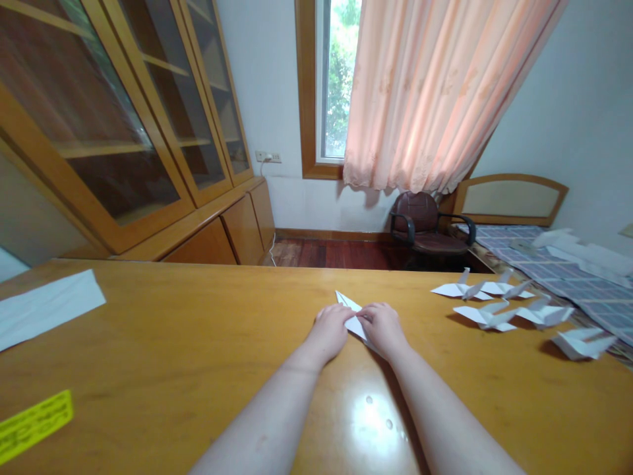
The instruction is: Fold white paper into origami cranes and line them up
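A white sheet of paper [354,326], folded into a narrow pointed shape, lies slantwise on the wooden table. Its sharp tip points away from me, and its near part is partly covered by my hands. My left hand [331,332] rests on its left edge with the fingers curled over it. From the other side, my right hand [384,328] pinches the paper near its middle, thumb and fingers together. The fingertips of both hands almost meet over the fold. Exactly which flap they grip is too small to tell.
Several folded paper cranes [487,315] stand at the table's right side. A white paper strip [52,307] and a yellow label [35,425] lie on the left. Beyond the table [198,343] are a glass-door cabinet [198,198], an office chair [420,221] and a bed [524,247].
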Available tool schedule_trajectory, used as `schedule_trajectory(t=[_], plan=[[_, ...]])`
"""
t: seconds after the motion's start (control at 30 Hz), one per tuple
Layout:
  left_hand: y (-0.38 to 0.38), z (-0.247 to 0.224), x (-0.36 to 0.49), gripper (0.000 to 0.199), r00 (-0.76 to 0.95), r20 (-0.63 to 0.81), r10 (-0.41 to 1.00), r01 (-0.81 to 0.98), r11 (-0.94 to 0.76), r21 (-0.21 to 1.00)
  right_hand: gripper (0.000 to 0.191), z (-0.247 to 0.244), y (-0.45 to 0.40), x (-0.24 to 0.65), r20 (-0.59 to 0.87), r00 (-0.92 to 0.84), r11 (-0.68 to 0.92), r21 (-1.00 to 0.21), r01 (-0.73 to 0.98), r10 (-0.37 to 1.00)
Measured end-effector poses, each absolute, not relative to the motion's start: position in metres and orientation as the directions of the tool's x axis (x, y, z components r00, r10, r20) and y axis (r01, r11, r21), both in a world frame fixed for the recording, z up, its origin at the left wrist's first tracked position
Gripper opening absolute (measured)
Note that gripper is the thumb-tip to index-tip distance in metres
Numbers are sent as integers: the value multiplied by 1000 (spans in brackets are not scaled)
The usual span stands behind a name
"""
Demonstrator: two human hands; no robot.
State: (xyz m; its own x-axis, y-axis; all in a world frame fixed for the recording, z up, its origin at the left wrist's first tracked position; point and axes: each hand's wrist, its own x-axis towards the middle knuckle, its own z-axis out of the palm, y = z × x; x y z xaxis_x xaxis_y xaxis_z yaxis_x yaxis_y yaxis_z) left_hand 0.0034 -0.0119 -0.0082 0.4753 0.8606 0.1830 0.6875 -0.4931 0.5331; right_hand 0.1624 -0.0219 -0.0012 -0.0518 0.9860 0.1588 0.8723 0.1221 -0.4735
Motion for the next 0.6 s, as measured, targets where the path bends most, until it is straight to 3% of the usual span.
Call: schedule_trajectory(t=[0.2, 0.6], plan=[[-13, -7, 5, 26, 530, 191, 826, 648, -540, 537, 15, -4, -21, 166, 202, 29, 65, -445, 893, 979], [-13, -4, 4, 18, 532, 224, 817, 643, -561, 521, 21, -6, -21, 163, 205, -103, 196, -510, 838, 973]])
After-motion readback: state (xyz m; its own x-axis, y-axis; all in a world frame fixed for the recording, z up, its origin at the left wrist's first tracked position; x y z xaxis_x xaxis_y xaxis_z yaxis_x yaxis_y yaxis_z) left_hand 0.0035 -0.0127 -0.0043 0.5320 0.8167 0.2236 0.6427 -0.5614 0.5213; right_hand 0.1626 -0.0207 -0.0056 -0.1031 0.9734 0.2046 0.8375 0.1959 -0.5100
